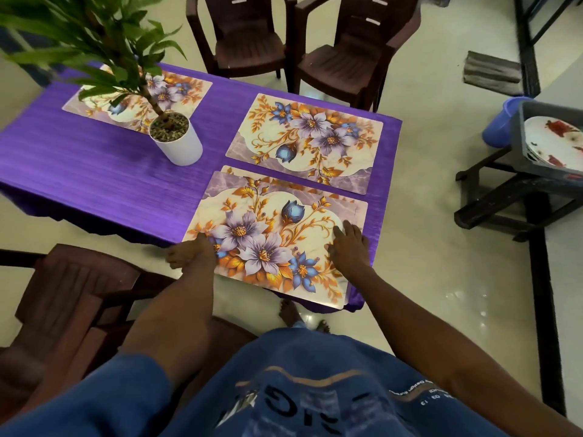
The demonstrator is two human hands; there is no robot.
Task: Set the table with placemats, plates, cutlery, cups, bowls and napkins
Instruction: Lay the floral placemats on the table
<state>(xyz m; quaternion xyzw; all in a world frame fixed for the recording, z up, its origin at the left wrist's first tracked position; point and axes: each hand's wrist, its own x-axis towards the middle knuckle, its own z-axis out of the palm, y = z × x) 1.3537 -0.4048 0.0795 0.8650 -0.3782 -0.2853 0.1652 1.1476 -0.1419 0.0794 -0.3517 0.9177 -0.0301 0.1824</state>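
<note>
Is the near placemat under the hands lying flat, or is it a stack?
A stack: the near placemat lies spread flat, with a second mat's edge showing along its far side.

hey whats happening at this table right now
A person is setting a purple-clothed table. Both hands are on the nearest floral placemat: the left hand at its left edge, the right hand resting flat on top. A second mat seems to lie beneath it. Two more placemats are already laid, one just beyond and one behind the potted plant. Plates wait in a grey bin off to the right.
</note>
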